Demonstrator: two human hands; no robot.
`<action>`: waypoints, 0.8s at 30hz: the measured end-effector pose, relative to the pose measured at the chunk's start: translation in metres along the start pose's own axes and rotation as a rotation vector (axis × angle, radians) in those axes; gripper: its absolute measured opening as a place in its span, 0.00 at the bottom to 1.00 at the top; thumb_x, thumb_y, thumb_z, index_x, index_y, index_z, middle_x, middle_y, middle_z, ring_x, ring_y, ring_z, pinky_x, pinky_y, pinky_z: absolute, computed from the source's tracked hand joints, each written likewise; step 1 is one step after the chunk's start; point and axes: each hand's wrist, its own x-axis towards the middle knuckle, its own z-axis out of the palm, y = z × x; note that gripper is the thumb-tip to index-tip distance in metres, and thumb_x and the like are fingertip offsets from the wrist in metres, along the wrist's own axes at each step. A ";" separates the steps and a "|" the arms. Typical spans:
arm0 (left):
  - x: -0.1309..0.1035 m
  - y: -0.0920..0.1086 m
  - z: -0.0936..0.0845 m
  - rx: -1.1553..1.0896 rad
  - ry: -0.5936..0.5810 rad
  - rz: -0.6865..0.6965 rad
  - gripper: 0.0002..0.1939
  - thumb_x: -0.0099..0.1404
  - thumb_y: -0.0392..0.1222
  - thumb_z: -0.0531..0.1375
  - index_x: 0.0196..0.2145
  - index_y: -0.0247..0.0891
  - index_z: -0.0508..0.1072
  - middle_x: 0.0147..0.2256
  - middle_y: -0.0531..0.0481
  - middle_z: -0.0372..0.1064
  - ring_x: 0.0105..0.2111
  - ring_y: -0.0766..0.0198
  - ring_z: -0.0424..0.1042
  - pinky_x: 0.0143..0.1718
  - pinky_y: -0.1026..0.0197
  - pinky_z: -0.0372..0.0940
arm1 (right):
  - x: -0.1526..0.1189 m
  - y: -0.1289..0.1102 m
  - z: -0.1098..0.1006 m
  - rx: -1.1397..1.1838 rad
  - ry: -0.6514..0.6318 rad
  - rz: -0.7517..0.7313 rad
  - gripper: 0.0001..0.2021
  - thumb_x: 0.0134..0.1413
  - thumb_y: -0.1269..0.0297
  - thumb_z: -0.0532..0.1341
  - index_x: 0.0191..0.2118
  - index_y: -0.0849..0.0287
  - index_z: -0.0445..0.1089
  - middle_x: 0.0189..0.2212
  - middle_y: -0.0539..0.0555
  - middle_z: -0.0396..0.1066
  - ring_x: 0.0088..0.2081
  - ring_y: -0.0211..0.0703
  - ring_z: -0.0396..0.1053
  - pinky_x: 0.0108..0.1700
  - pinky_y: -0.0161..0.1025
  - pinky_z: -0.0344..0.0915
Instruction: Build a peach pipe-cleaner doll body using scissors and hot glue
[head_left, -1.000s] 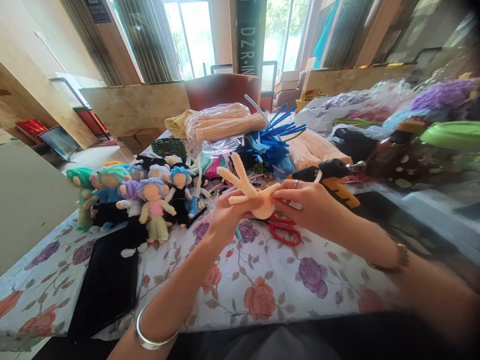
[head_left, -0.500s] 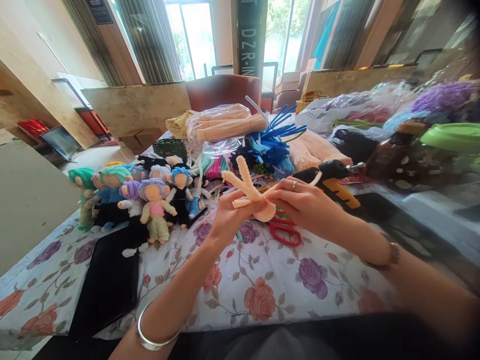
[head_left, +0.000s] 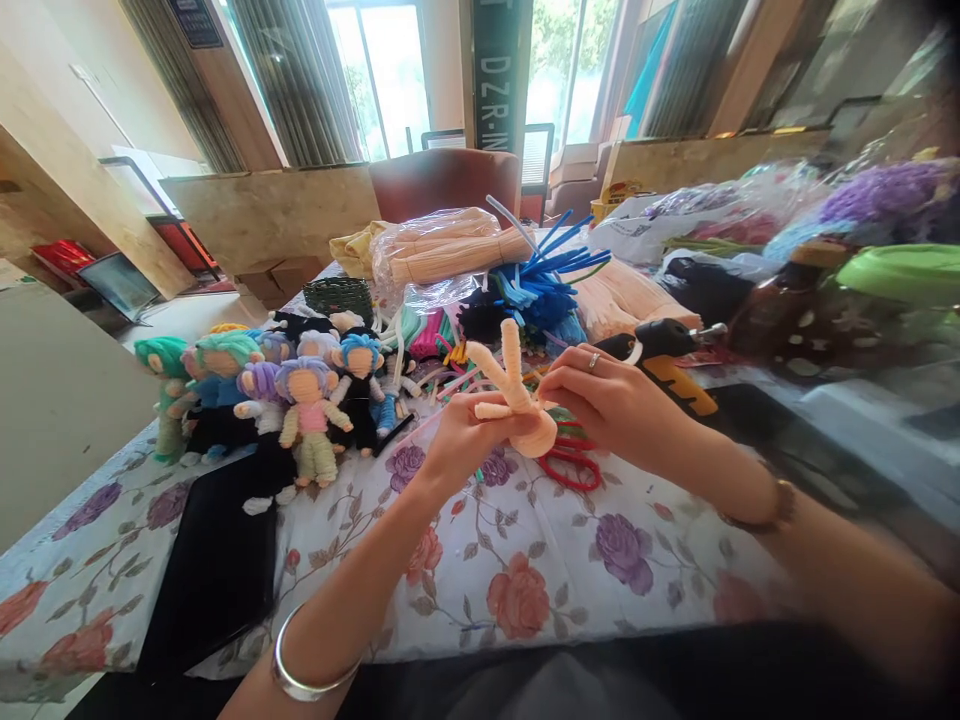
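A peach pipe-cleaner doll body [head_left: 510, 370] is held up over the table, its rounded head end low and two limbs pointing upward. My left hand [head_left: 472, 437] is closed around its middle, thumb on top. At its right side my right hand [head_left: 592, 392] pinches a thin piece joined to the body; the fingertips partly hide it. Just beneath the hands lie red-handled scissors [head_left: 571, 470], partly covered. To the left stand several finished pipe-cleaner dolls [head_left: 311, 420] with coloured hair.
Bundles of peach pipe cleaners [head_left: 457, 255] and blue pipe cleaners [head_left: 536, 290] lie behind the hands. A black and orange glue gun [head_left: 675, 365] rests right. A black tray-like object [head_left: 217, 560] sits front left on the floral tablecloth [head_left: 517, 600].
The doll body has shifted slightly right and turned, its limbs now more upright. My right fingers have drawn in closer to its side.
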 end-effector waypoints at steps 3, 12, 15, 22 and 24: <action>0.001 0.000 0.000 -0.069 -0.030 -0.054 0.11 0.47 0.43 0.68 0.28 0.33 0.78 0.27 0.51 0.68 0.29 0.66 0.66 0.30 0.64 0.61 | 0.000 0.003 -0.002 0.094 0.023 0.060 0.09 0.61 0.71 0.53 0.33 0.59 0.70 0.31 0.53 0.70 0.35 0.38 0.67 0.38 0.36 0.67; -0.002 0.004 0.003 -0.132 -0.166 -0.196 0.10 0.47 0.41 0.68 0.26 0.31 0.78 0.25 0.49 0.68 0.26 0.67 0.65 0.26 0.65 0.58 | 0.001 0.013 -0.019 0.267 -0.071 -0.005 0.11 0.61 0.67 0.54 0.32 0.56 0.73 0.32 0.52 0.72 0.35 0.36 0.68 0.39 0.36 0.66; -0.003 0.004 0.004 -0.165 -0.156 -0.214 0.09 0.46 0.40 0.68 0.26 0.33 0.77 0.26 0.49 0.70 0.26 0.68 0.66 0.26 0.65 0.59 | 0.000 0.015 -0.012 0.323 -0.112 0.141 0.10 0.59 0.67 0.55 0.30 0.56 0.73 0.30 0.51 0.72 0.32 0.36 0.68 0.36 0.35 0.66; -0.003 0.010 0.006 -0.199 -0.214 -0.250 0.08 0.42 0.37 0.69 0.24 0.34 0.77 0.25 0.50 0.71 0.26 0.65 0.68 0.28 0.62 0.61 | 0.000 0.019 -0.003 0.793 -0.306 0.455 0.07 0.49 0.62 0.63 0.28 0.60 0.73 0.25 0.49 0.72 0.27 0.35 0.67 0.28 0.33 0.64; -0.004 0.012 0.006 -0.205 -0.228 -0.248 0.07 0.40 0.37 0.69 0.22 0.34 0.77 0.25 0.49 0.71 0.27 0.63 0.69 0.29 0.62 0.61 | 0.001 0.018 -0.002 0.920 -0.319 0.486 0.08 0.48 0.61 0.63 0.28 0.60 0.73 0.24 0.49 0.72 0.25 0.35 0.66 0.28 0.33 0.63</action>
